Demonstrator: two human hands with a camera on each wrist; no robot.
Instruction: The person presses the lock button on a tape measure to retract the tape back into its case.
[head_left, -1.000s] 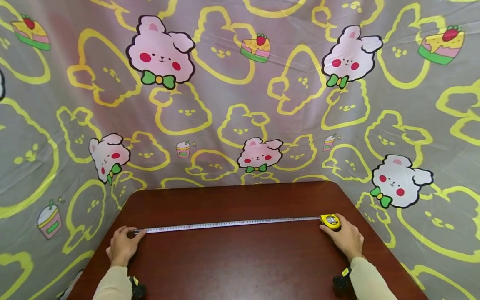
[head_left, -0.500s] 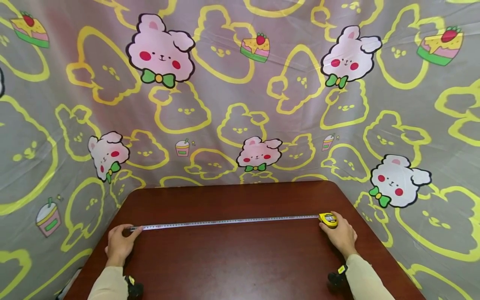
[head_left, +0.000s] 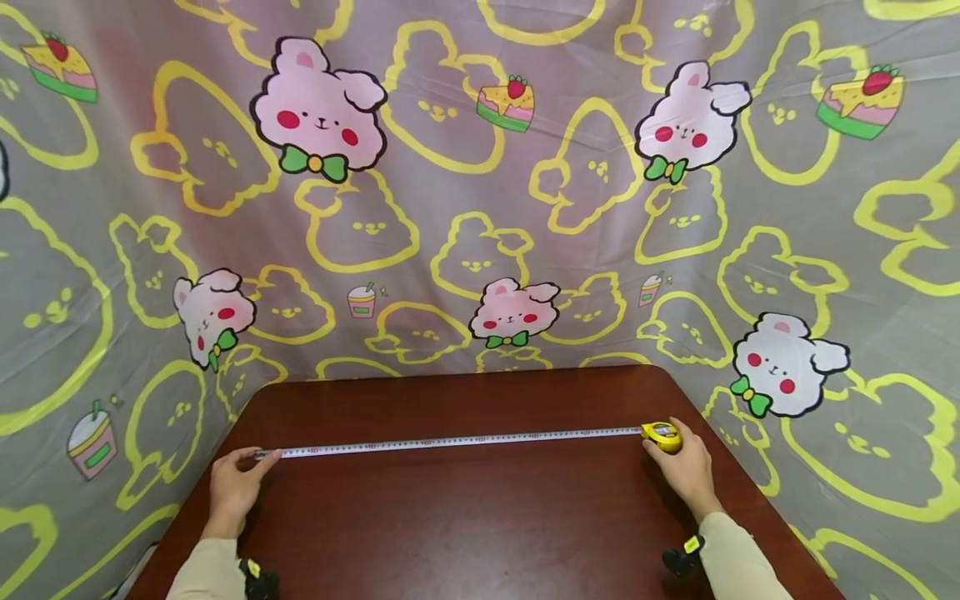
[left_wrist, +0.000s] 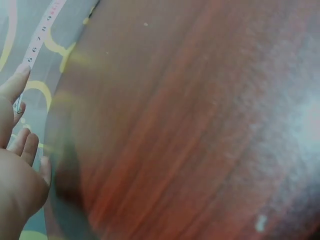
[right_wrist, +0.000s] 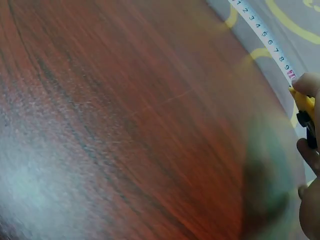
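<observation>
A yellow tape measure [head_left: 663, 436] is held by my right hand [head_left: 690, 473], thumb on the near side and fingers around the far side. From its case the white blade [head_left: 450, 442] runs straight and taut to the left. My left hand [head_left: 235, 492] pinches the blade's end between thumb and fingers. In the left wrist view the numbered blade [left_wrist: 38, 37] leaves the thumb, with the other fingers apart from it. The right wrist view catches the blade [right_wrist: 265, 37] entering the yellow case [right_wrist: 304, 102], mostly covered by the hand. Both wrist views show the blade against cloth, off the tabletop.
Below the blade spreads a dark reddish-brown tabletop [head_left: 465, 517] with rounded far corners. Grey cloth [head_left: 420, 192] printed with rabbits and yellow outlines hangs behind it and at both sides. Black wrist cameras [head_left: 258, 578] sit by the sleeves [head_left: 738, 558].
My left hand has shifted a little left with the blade's end. The right hand has moved slightly outward with the case, and the drawn-out blade looks a bit longer. The head view has shifted slightly.
</observation>
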